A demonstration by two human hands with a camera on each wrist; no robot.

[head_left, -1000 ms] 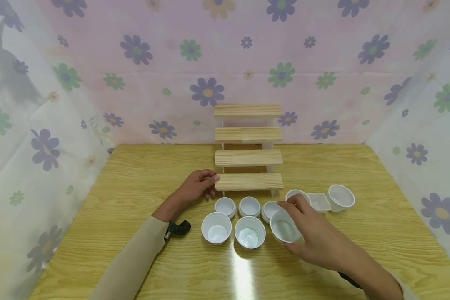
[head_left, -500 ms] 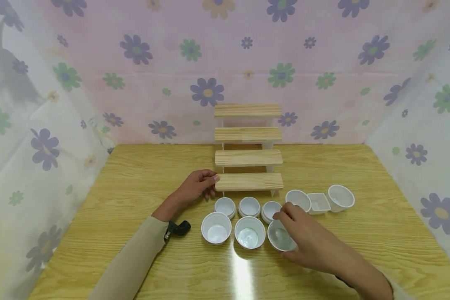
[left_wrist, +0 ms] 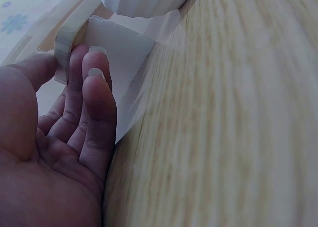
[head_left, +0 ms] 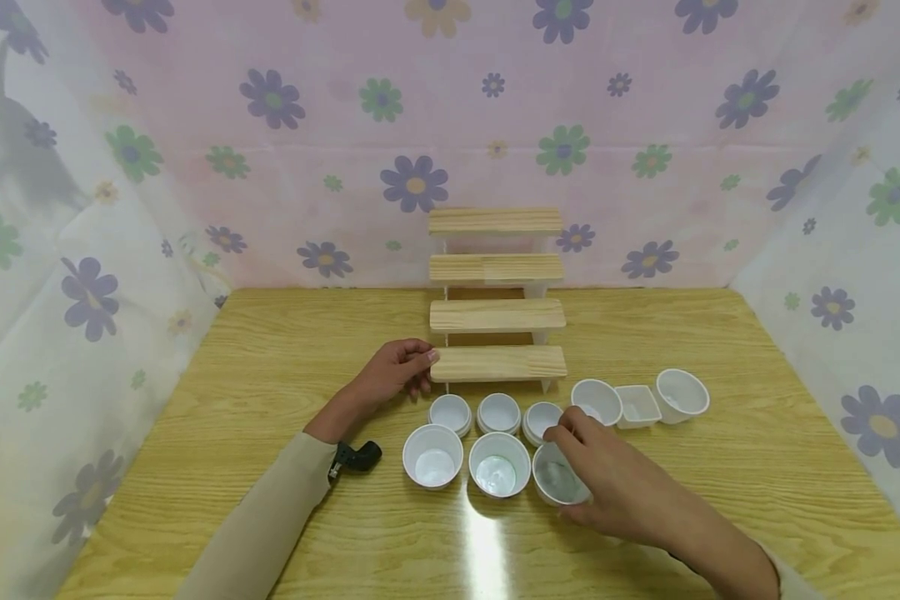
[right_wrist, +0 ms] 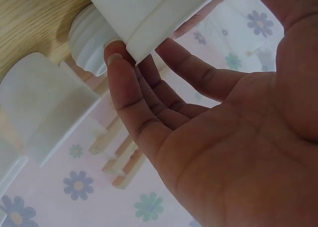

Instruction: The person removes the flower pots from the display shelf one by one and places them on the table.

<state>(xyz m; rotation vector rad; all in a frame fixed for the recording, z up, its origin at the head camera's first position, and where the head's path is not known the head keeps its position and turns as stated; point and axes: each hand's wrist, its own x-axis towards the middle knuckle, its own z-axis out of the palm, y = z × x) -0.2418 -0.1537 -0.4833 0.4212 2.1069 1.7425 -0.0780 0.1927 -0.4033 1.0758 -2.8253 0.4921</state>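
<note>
My right hand (head_left: 622,487) grips a round white cup (head_left: 557,475) by its rim, thumb on the near side and fingers on the far side. In the right wrist view the fingertips lie along the rim of that white cup (right_wrist: 154,18). It stands at the right end of a front row, beside two similar white cups, one central (head_left: 499,467) and one on the left (head_left: 432,457). My left hand (head_left: 392,373) pinches the left end of the lowest board (head_left: 498,364) of a stepped wooden rack; the left wrist view shows thumb and fingers around the board's end (left_wrist: 69,36).
Three smaller ribbed white pots, left (head_left: 450,412), middle (head_left: 498,412) and right (head_left: 543,422), line up between the cups and the rack. Farther right are a white bowl (head_left: 596,402), a square dish (head_left: 637,407) and another bowl (head_left: 682,395). Floral cloth (head_left: 315,200) walls the wooden table (head_left: 330,333).
My right hand has moved the white cup slightly left and toward me, closer to the middle cup of the front row. The left hand has stayed at the rack.
</note>
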